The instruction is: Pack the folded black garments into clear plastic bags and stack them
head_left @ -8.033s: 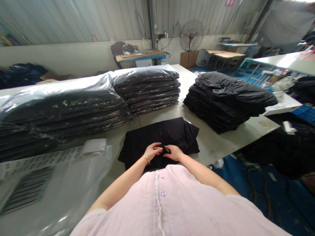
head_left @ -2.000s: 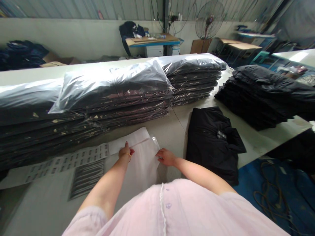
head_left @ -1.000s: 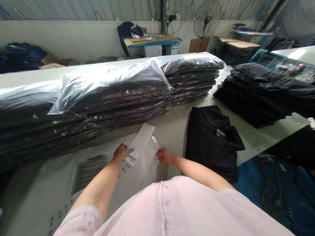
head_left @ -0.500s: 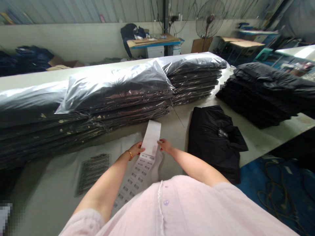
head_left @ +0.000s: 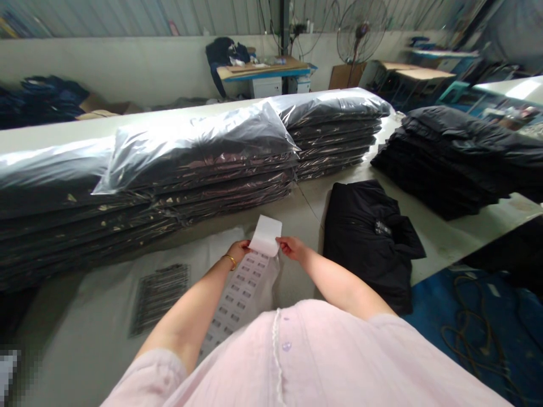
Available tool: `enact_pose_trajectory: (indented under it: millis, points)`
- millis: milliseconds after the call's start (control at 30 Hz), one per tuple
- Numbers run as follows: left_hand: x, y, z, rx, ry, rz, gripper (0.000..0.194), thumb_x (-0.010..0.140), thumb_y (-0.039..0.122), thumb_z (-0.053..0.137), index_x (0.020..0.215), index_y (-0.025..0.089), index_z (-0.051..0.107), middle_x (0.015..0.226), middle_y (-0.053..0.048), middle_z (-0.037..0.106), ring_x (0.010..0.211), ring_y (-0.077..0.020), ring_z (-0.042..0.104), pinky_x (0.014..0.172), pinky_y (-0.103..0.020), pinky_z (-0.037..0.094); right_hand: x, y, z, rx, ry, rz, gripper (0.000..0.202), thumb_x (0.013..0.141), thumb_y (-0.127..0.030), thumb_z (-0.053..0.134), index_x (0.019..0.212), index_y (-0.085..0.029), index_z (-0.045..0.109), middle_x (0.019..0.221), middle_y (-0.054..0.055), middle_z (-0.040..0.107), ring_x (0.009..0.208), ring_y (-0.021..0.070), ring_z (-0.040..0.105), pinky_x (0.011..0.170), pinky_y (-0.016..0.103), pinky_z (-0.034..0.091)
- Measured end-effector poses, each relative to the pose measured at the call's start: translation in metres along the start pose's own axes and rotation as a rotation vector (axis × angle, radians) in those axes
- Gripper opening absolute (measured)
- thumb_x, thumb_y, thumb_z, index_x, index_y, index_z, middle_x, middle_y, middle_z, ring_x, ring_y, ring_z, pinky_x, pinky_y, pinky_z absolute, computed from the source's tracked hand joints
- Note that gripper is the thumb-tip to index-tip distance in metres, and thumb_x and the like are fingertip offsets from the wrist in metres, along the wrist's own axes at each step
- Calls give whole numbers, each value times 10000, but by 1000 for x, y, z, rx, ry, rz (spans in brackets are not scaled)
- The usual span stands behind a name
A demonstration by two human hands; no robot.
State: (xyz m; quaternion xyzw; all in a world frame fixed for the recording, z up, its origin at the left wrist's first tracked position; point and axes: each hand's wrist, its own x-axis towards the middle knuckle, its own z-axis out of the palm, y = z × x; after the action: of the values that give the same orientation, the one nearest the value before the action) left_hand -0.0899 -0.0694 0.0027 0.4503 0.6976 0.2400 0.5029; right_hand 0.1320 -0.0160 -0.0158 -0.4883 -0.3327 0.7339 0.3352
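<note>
A long strip of printed labels (head_left: pixel 240 294) runs from my body up over the table, its far end a blank white flap (head_left: pixel 266 234). My left hand (head_left: pixel 238 249), with a gold bracelet at the wrist, pinches the left edge of the strip where the flap begins. On the right edge, my right hand (head_left: pixel 291 247) pinches the strip between thumb and finger. Under the strip and to its left lies a plastic bag (head_left: pixel 203 254) with dark print. A folded black jacket (head_left: pixel 360 243) rests to the right of my right hand.
Stacks of black garments in clear plastic (head_left: pixel 203 147) line the table behind my hands. At the right is a pile of unbagged black garments (head_left: pixel 449 158). Blue sheeting with a cord (head_left: pixel 479 333) lies at the lower right. A fan (head_left: pixel 360 31) stands at the back.
The blank flap has become shorter and folded over, and more printed labels show below it. My left hand has moved slightly up; my right hand has shifted a little right.
</note>
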Motion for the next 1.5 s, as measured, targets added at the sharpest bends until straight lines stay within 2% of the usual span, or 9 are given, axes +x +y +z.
enact_pose_trajectory:
  millis: [133, 233, 400, 500, 633, 767, 967, 1133, 1500]
  points:
    - [-2, -5, 1, -131, 133, -1, 647, 768, 278, 692, 1374, 194, 484, 1207, -88, 665, 964, -215, 674, 756, -301, 552, -5, -8, 5, 49, 18, -37, 283, 647, -230, 772, 837, -198, 564, 667, -40, 627, 567, 101, 603, 484, 186, 450]
    - [-5, -16, -11, -197, 198, -22, 745, 766, 291, 731, 1427, 255, 389, 1350, -99, 575, 1008, -178, 662, 803, -272, 545, -9, -7, 14, 53, 2, -123, 340, 612, -241, 772, 844, -210, 525, 707, -52, 636, 647, 122, 637, 607, 229, 502]
    - [-24, -43, -45, -125, 185, -294, 395, 833, 431, 646, 1122, 166, 593, 1083, -107, 701, 894, -180, 694, 718, -252, 553, -22, 23, 32, -271, -84, -343, 192, 657, -208, 704, 733, -201, 528, 689, -51, 613, 672, 115, 607, 680, 240, 499]
    - [-46, -58, -57, -120, 132, -374, 424, 843, 557, 560, 861, 140, 632, 873, -122, 727, 791, -219, 712, 660, -298, 566, -37, 53, 39, -539, -203, -416, 90, 721, -168, 659, 751, -192, 578, 824, -7, 676, 765, 131, 646, 745, 261, 509]
    - [-71, -71, -59, -136, 69, -432, 500, 703, 643, 654, 737, 145, 622, 767, -129, 729, 717, -232, 710, 642, -316, 562, -58, 77, 39, -915, -386, -492, 109, 757, -102, 632, 814, -191, 659, 1048, 56, 698, 1067, 198, 631, 912, 330, 495]
    - [-82, -79, -51, 3, 72, -413, 496, 574, 622, 748, 705, 161, 622, 733, -103, 726, 707, -226, 699, 627, -292, 536, -69, 76, 28, -1028, -484, -504, 272, 737, -3, 569, 876, -191, 708, 1082, 61, 701, 1317, 210, 463, 1044, 337, 419]
    - [-94, -86, -35, 427, 68, -385, 406, 553, 580, 752, 549, 201, 609, 591, -112, 674, 723, -297, 688, 620, -319, 484, -82, 85, 33, -1054, -350, -291, 280, 764, -57, 555, 942, -199, 717, 944, 42, 721, 868, 176, 664, 810, 298, 515]
    - [-104, -95, -24, 429, 131, -328, 383, 470, 512, 810, 592, 195, 634, 583, -97, 666, 754, -312, 684, 658, -328, 469, -89, 105, 56, -723, -261, -57, 308, 704, -64, 600, 970, -192, 685, 688, -20, 657, 527, 89, 536, 571, 214, 459]
    - [-120, -93, 7, 409, 346, -218, 491, 613, 377, 771, 1021, 171, 591, 1056, -117, 701, 938, -251, 667, 744, -289, 474, -99, 114, 53, -675, -241, -141, 361, 739, -124, 582, 1088, -202, 631, 825, 6, 677, 700, 130, 624, 663, 254, 511]
